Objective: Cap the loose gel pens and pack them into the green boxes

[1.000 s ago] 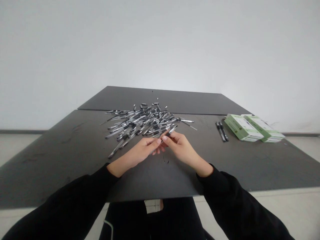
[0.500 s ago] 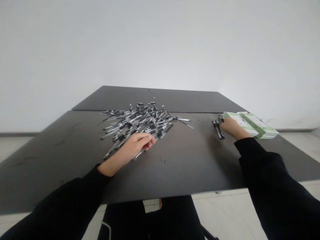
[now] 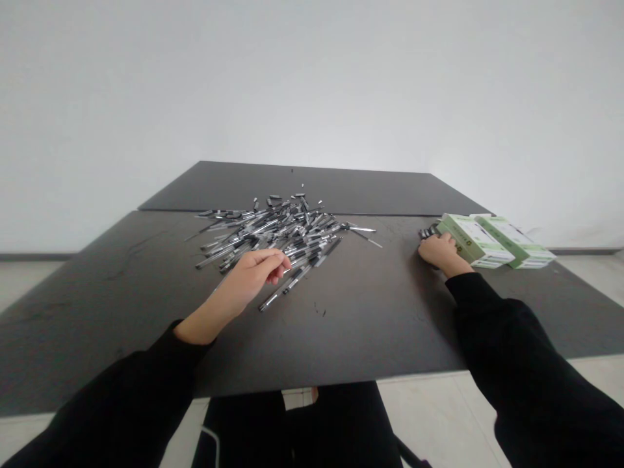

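My left hand (image 3: 251, 276): half-curled, empty; pen pile (image 3: 287, 231) at 12 o'clock, lying roughly 9-to-3.
My right hand (image 3: 441, 252): cupped over dark pens (image 3: 428, 231); hold unclear.

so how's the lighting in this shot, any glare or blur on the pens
In the head view, light is soft and even across the wall; the pens show small glints and slightly soft detail; the right hand casts a faint shadow on the table.
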The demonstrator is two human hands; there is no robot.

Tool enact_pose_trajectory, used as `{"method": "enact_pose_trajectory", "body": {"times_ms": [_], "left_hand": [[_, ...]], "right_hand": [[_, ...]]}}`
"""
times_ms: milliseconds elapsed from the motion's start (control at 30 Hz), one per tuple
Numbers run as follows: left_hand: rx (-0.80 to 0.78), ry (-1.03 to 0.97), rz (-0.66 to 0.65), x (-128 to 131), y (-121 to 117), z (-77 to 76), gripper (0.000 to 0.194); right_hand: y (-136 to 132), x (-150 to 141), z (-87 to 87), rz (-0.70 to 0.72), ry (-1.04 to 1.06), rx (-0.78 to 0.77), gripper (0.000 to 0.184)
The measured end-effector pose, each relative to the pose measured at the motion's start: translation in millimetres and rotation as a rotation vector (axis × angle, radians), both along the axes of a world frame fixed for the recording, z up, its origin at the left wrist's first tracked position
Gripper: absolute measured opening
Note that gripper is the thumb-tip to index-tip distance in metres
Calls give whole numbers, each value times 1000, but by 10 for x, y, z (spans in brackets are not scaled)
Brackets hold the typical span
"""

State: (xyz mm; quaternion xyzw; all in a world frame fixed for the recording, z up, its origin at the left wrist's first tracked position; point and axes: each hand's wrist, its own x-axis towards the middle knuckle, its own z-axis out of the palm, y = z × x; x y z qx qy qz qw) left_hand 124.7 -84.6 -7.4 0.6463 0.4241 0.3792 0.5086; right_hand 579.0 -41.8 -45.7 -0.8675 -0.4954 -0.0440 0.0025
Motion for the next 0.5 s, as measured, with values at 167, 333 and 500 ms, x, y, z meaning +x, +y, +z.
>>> {"method": "enact_pose_trajectory", "body": {"times_ms": [167,333,500], "left_hand": [[52,71,3,-4,7,35,27],[68,109,-3,10,13,40,26],[68,110,-14,11,37,23,25]], "right_hand": [[-164,-223,23,-56,-48,193,53],[-193,-655,331,245,-6,213,44],[-84,-1232,409,400,138,88,34]]}}
